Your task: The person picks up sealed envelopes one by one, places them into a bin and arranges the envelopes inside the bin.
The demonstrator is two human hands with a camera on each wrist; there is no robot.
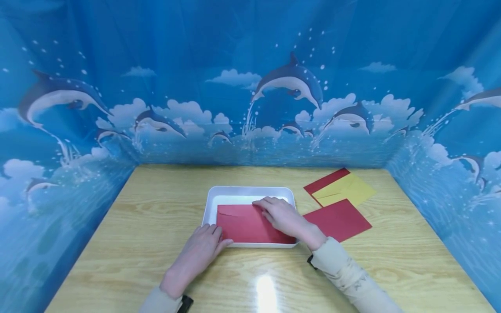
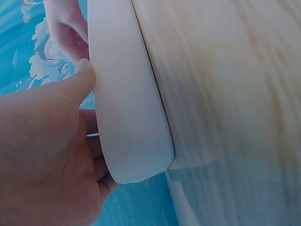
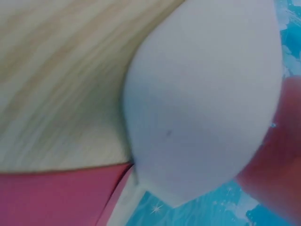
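A red envelope (image 1: 246, 224) lies in a shallow white tray (image 1: 235, 190), its flap edge toward the left. My left hand (image 1: 201, 248) grips the tray's front left corner, thumb along the front rim and fingers round the left side. Up close, the left wrist view shows the tray's outer wall (image 2: 124, 103) beside the thumb (image 2: 84, 77). My right hand (image 1: 283, 217) reaches over the tray's right side, fingertips resting near the envelope's far edge and covering its upper right part. In the right wrist view the tray's rounded corner (image 3: 202, 103) hides most of that hand.
Right of the tray, another red envelope (image 1: 340, 219) lies on the wooden table (image 1: 156, 195), partly behind my right wrist. A yellow envelope (image 1: 348, 189) overlaps a darker red one (image 1: 325, 180) farther back. A blue dolphin curtain (image 1: 195, 65) encloses the table's back and sides.
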